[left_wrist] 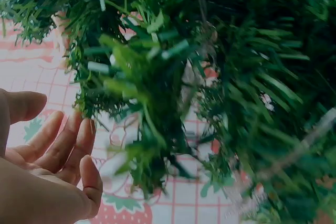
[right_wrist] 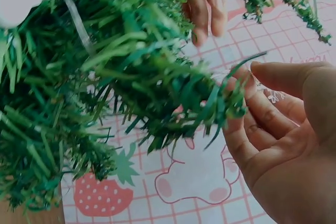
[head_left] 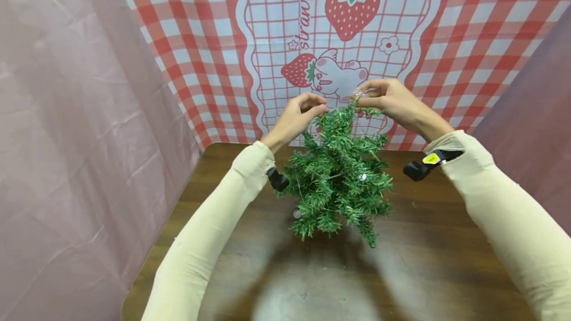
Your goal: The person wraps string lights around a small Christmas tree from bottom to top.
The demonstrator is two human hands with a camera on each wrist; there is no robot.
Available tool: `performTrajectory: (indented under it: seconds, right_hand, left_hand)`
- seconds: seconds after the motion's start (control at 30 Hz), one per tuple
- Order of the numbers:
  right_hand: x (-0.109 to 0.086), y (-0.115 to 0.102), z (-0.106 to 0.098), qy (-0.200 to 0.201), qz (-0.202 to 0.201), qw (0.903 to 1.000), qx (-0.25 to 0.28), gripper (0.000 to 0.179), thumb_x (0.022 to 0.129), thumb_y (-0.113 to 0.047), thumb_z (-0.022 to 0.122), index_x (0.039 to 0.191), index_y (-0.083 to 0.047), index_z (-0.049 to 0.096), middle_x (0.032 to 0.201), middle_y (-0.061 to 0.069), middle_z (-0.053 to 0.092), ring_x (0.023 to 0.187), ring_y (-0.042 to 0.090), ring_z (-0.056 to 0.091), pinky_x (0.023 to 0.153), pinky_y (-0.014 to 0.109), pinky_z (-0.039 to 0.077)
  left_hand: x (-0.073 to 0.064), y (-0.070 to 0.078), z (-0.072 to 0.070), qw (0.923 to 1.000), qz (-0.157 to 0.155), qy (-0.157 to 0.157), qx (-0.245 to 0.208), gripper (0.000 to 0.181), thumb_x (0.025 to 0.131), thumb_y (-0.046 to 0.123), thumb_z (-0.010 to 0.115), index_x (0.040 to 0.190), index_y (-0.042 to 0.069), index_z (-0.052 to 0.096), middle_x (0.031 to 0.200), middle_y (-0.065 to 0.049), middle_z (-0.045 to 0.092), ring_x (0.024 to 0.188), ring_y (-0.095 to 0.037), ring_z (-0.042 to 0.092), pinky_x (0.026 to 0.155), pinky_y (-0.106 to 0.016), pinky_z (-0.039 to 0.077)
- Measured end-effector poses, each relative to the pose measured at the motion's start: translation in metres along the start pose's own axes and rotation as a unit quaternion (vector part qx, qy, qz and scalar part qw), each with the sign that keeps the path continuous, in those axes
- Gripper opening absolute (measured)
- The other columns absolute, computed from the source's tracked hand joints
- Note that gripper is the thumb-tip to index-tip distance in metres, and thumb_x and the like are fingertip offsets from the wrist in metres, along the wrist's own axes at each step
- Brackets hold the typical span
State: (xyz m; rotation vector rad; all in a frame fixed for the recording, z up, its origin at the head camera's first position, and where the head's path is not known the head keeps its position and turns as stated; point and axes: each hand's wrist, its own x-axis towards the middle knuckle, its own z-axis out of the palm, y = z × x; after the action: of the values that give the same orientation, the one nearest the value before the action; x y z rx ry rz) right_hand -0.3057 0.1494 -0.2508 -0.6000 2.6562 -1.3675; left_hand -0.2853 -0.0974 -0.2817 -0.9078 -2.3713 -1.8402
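Note:
A small artificial Christmas tree [head_left: 336, 162] stands on the table, with a string of lights wound round it on a clear cord. One white globe bulb [head_left: 363, 177] shows on the right side, a duller one [head_left: 297, 214] at the lower left. At the treetop my right hand [head_left: 392, 99] pinches part of the clear light string [right_wrist: 273, 95] between thumb and fingers, beside a branch tip. My left hand [head_left: 298, 117] is at the left of the top, thumb apart from loosely bent fingers. In the left wrist view its fingertips [left_wrist: 86, 129] meet a branch end.
The brown wooden table [head_left: 250, 261] carries the tree near its back edge. Behind hangs a red-and-white checked cloth [head_left: 196, 38] with strawberry prints. Pink curtains [head_left: 80, 137] enclose the sides. Dark wrist cameras [head_left: 417, 170] sit close to the branches.

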Motion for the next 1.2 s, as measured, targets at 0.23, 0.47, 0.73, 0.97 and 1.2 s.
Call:
performTrajectory:
  seconds: [0.23, 0.47, 0.73, 0.97, 1.2]
  right_hand:
    - [0.001, -0.009, 0.004, -0.039, -0.011, 0.9986, 0.033, 0.037, 0.086, -0.035, 0.059, 0.113, -0.011, 0.055, 0.109, 0.007, 0.061, 0.102, 0.021, 0.055, 0.091, 0.041, 0.041]
    - [0.001, -0.017, 0.007, -0.073, 0.002, 0.9891, 0.128, 0.035, 0.087, -0.02, 0.059, 0.117, -0.005, 0.053, 0.121, 0.011, 0.049, 0.107, 0.024, 0.051, 0.088, 0.031, 0.045]
    - [-0.008, -0.018, 0.002, -0.114, 0.036, 0.9806, 0.155, 0.042, 0.089, -0.027, 0.056, 0.125, -0.006, 0.048, 0.126, 0.011, 0.043, 0.107, 0.028, 0.05, 0.09, 0.036, 0.045]
    - [-0.029, -0.021, 0.001, -0.062, 0.014, 0.9948, 0.08, 0.048, 0.087, -0.043, 0.052, 0.121, -0.009, 0.049, 0.107, 0.015, 0.06, 0.097, 0.03, 0.059, 0.083, 0.037, 0.049]
    - [-0.057, -0.038, 0.007, -0.012, -0.079, 0.9963, -0.03, 0.031, 0.092, -0.035, 0.048, 0.103, -0.009, 0.062, 0.08, 0.014, 0.064, 0.073, 0.031, 0.061, 0.065, 0.037, 0.053]
  left_hand:
    - [0.004, 0.016, 0.011, 0.9986, -0.03, -0.039, 0.021, 0.03, 0.091, 0.025, 0.052, 0.115, 0.009, 0.057, 0.114, -0.003, 0.059, 0.1, -0.012, 0.055, 0.085, -0.032, 0.044]
    - [0.018, 0.002, 0.015, 0.9963, -0.074, -0.041, 0.015, 0.024, 0.091, 0.018, 0.052, 0.113, 0.016, 0.059, 0.1, -0.003, 0.064, 0.049, -0.007, 0.04, 0.048, -0.022, 0.036]
    - [0.021, -0.002, 0.023, 0.9975, -0.064, -0.028, 0.015, 0.027, 0.087, -0.003, 0.048, 0.111, 0.002, 0.06, 0.096, -0.011, 0.066, 0.046, -0.007, 0.037, 0.041, -0.019, 0.032]
    - [0.005, 0.011, 0.032, 0.9992, -0.015, 0.033, -0.014, 0.016, 0.086, -0.006, 0.052, 0.099, -0.006, 0.061, 0.095, -0.018, 0.065, 0.063, -0.01, 0.051, 0.056, -0.019, 0.041]
    - [-0.004, 0.019, 0.035, 0.9941, 0.044, 0.091, -0.04, 0.016, 0.086, -0.001, 0.055, 0.098, -0.012, 0.058, 0.098, -0.023, 0.061, 0.079, -0.009, 0.057, 0.074, -0.022, 0.047]
